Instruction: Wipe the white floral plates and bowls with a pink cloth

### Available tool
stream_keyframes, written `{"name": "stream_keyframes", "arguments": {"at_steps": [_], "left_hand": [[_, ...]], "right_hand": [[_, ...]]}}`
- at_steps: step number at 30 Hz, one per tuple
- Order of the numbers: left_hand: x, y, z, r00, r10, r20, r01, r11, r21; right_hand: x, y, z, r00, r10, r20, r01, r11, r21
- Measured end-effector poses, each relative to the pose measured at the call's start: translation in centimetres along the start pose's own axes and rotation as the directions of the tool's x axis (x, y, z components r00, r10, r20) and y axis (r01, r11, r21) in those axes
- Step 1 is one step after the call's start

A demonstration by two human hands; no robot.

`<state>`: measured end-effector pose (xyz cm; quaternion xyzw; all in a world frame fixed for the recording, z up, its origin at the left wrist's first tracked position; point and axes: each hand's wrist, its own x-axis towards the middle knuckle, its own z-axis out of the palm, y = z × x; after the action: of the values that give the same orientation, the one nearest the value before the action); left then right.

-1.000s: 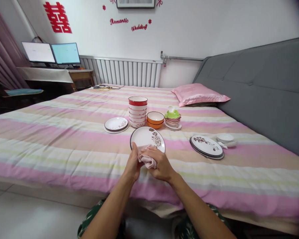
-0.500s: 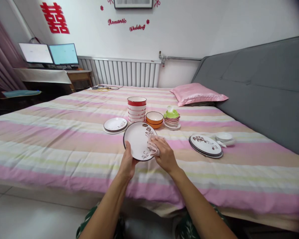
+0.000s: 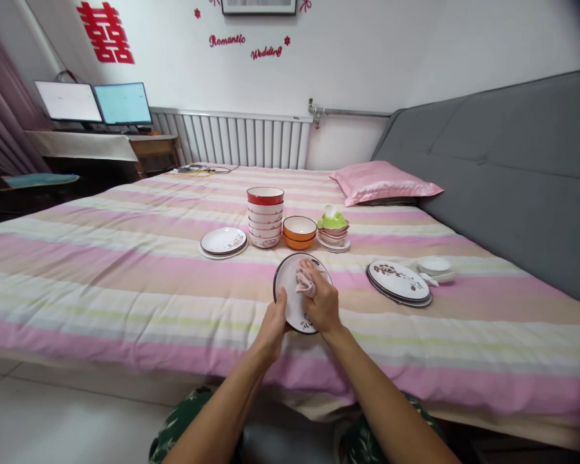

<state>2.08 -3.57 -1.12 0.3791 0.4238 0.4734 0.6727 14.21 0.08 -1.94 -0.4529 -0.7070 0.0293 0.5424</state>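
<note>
A white plate (image 3: 288, 308) with a dark rim and a brown flower pattern is held tilted above the near part of the bed. My left hand (image 3: 273, 326) grips its left edge, thumb on the face and the other fingers hidden behind. Bunched in my right hand (image 3: 325, 301) is a pale pink cloth (image 3: 305, 282), pressed against the plate's face. Beyond the plate stand a tall stack of white bowls with a red one on top (image 3: 265, 218) and two orange bowls (image 3: 299, 233).
Stacked plates (image 3: 223, 241) lie to the left, more flowered plates (image 3: 400, 281) to the right beside small white dishes (image 3: 435, 267). Pink and green dishes (image 3: 333, 225) are piled right of the orange bowls. A pink pillow (image 3: 384, 180) rests near the grey headboard (image 3: 502, 167).
The plate has swung to the right and tilted more, my left hand moving with it. My right hand has shifted the cloth from the plate's lower part to the upper middle of its face.
</note>
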Motion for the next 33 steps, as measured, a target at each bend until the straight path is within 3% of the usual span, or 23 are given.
{"name": "stream_keyframes", "arguments": {"at_steps": [5, 10, 17, 23, 27, 29, 31, 33], "left_hand": [[0.2, 0.5, 0.0, 1.0, -0.005, 0.008, 0.005, 1.0, -0.004], [0.5, 1.1, -0.6, 0.999, 0.027, -0.043, -0.029, 0.998, -0.051], [0.9, 2.6, -1.7, 0.997, -0.019, -0.078, 0.0, 0.971, -0.238], [0.8, 3.9, -2.1, 0.97, 0.096, -0.222, -0.16, 0.944, -0.289], [0.9, 4.2, -2.5, 0.952, 0.148, -0.269, -0.209, 0.955, -0.213], [0.9, 4.2, -2.8, 0.944, 0.162, -0.289, -0.221, 0.957, -0.186], [0.9, 4.2, -3.0, 0.942, 0.162, -0.294, -0.218, 0.961, -0.168], [0.8, 4.2, -3.1, 0.945, 0.146, -0.292, -0.195, 0.969, -0.149]], "right_hand": [[0.1, -1.1, -0.2, 0.98, -0.172, 0.098, 0.155, 0.974, 0.166], [-0.1, -2.7, -0.3, 0.948, -0.245, 0.203, 0.188, 0.946, 0.263], [-0.4, -3.9, -0.5, 0.923, -0.294, 0.249, 0.217, 0.931, 0.292], [0.1, -2.9, -1.4, 0.919, -0.296, 0.261, 0.256, 0.951, 0.175], [0.5, -1.9, -2.6, 0.921, -0.224, 0.317, 0.2, 0.974, 0.107], [0.7, -1.3, -3.1, 0.947, -0.138, 0.291, 0.133, 0.99, 0.039], [1.0, -0.5, -3.5, 0.985, 0.016, 0.174, -0.016, 1.0, -0.005], [1.4, 0.5, -3.7, 0.971, 0.23, -0.06, -0.227, 0.972, 0.059]]}}
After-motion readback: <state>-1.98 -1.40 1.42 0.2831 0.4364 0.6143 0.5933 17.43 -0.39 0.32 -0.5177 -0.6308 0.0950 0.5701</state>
